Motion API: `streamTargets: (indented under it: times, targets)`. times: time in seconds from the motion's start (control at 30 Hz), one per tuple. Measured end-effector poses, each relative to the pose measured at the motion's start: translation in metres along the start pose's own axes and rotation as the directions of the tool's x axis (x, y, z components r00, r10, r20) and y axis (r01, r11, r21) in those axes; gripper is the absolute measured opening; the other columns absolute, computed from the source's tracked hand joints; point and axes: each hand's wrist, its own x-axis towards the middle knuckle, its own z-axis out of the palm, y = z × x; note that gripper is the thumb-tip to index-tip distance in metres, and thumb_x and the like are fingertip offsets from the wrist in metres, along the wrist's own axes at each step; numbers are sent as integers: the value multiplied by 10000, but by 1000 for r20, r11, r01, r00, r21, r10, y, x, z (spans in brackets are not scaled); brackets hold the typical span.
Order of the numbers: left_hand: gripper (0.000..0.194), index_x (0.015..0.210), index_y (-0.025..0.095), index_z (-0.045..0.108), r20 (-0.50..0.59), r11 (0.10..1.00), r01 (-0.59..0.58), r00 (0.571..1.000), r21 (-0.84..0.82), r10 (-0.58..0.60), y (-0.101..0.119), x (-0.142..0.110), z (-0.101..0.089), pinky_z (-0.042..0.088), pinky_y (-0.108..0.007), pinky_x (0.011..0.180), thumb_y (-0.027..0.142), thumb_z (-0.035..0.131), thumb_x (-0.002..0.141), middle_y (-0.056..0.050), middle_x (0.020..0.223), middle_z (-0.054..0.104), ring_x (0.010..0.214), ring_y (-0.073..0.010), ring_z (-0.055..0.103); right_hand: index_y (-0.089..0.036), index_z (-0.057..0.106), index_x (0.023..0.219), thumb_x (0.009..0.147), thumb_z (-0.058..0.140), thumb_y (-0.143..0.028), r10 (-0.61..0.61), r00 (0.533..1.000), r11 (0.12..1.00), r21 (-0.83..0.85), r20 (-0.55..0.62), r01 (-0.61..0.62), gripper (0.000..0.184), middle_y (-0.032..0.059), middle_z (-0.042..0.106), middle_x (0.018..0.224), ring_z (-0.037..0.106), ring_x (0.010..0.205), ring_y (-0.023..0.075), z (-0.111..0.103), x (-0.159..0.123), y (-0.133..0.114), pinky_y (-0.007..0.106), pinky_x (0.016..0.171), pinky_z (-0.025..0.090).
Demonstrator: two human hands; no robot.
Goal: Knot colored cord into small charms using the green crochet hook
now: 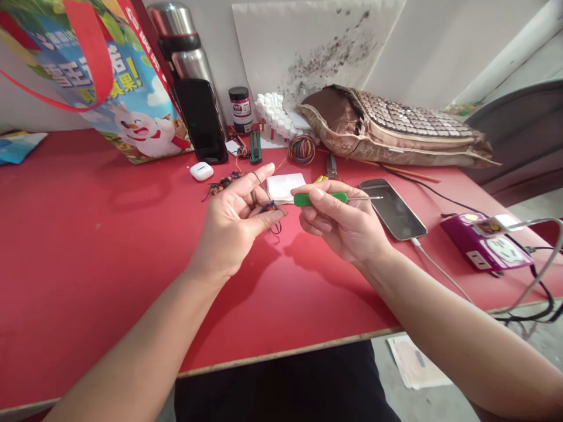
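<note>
Some dark knotted cord point(269, 207) hung mid-frame, and I saw the left hand point(231, 225) pinching it between thumb and fingers; near it, right of centre, the right hand point(341, 218) gripped a green-handled tool point(323, 200) above the red table point(109, 281).

The head camera looks forward and down from above the person's lap point(281, 387), taking in the red table point(109, 252) at close range and the wall point(216, 35) beyond it.

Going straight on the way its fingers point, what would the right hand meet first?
Probably the left hand, which holds a knotted cord, though depth between the two is unclear.
</note>
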Motion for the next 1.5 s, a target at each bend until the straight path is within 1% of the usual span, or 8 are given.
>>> streamTargets:
  times: [0.27,0.47,0.63,0.87,1.0,1.13,1.23,1.5]
  targets:
    - [524,1148,218,860,115,994,73,990,86,-82,2,0,-2,566,-289,735,87,977,655,76,685,508,672,-104,517,-165,868,813,785,956,-364,43,999,999,-7,18,-42,220,-8,647,555,397,456,55,-2,1,0,263,484,330]
    - [509,1181,197,842,101,991,114,989,-74,-107,-6,3,-4,555,-288,782,137,959,689,-24,894,776,892,-177,706,-184,854,842,785,940,-391,27,1000,1000,12,-1,-27,231,-17,661,614,337,485,51,-6,6,3,260,489,348]
    - [464,1167,192,854,115,966,193,978,-174,-175,-9,8,-12,534,-282,759,131,864,707,-72,1069,832,963,-200,723,-183,859,871,820,886,-355,56,998,998,33,15,-57,182,-25,640,633,297,494,46,-10,8,5,254,494,346]
    - [355,1102,184,870,160,957,234,965,-174,-207,-14,10,-11,478,-228,636,228,947,758,-44,845,772,740,-120,646,-174,862,857,804,890,-324,76,997,992,97,9,-76,161,-30,621,609,299,495,42,-10,9,8,230,490,329]
    - [301,1023,164,877,356,907,362,894,-215,-272,-15,10,-11,317,-187,486,256,966,751,-42,676,690,543,-64,434,-172,862,862,824,876,-328,86,996,993,80,23,-88,161,-20,646,624,300,482,39,-8,6,8,236,484,334]
    - [251,988,154,877,447,839,457,842,-295,-301,-16,10,-15,357,-172,495,222,923,752,8,561,540,504,-56,313,-174,873,878,825,898,-337,79,997,994,68,27,-81,173,-18,652,623,319,486,41,-4,3,5,236,484,329]
    - [250,1007,145,865,451,824,467,841,-322,-300,-17,10,-16,404,-178,495,207,899,767,15,556,512,511,-74,342,-165,884,905,831,913,-336,59,997,995,79,51,-63,188,-22,637,618,353,487,38,-2,2,3,234,493,341]
    - [340,1023,87,852,413,788,489,849,-373,-331,-21,11,-14,443,-137,512,129,942,699,-56,694,705,532,-43,454,-140,848,838,805,946,-344,32,996,994,102,77,-40,228,-28,631,599,374,462,27,-2,4,4,231,482,300]
